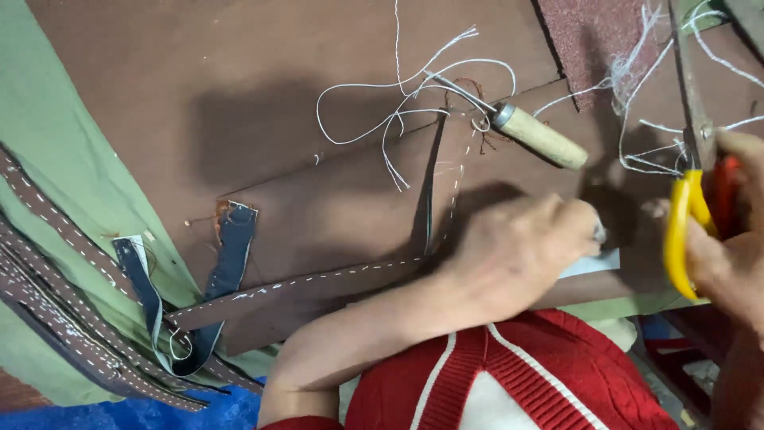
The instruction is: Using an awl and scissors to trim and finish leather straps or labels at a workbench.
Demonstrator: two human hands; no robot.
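My left hand [517, 251] is closed in a fist and presses on a brown leather strip [318, 288] with white stitching, pinching something small and silvery at its fingertips. At the right edge, my right hand [736, 239] grips scissors [691, 207] with yellow and red handles, their blades pointing up toward loose white thread [645, 155]. An awl [525, 131] with a wooden handle lies on the brown leather sheet [239, 95] above my left hand, white thread looped about its metal tip.
Several stitched brown straps [56, 295] lie at the left on green cloth [48, 135]. A dark blue stitched strap [227, 263] loops beside them. A rough reddish sheet [589, 32] sits at the top right. My red and white knitted sweater [509, 382] fills the bottom.
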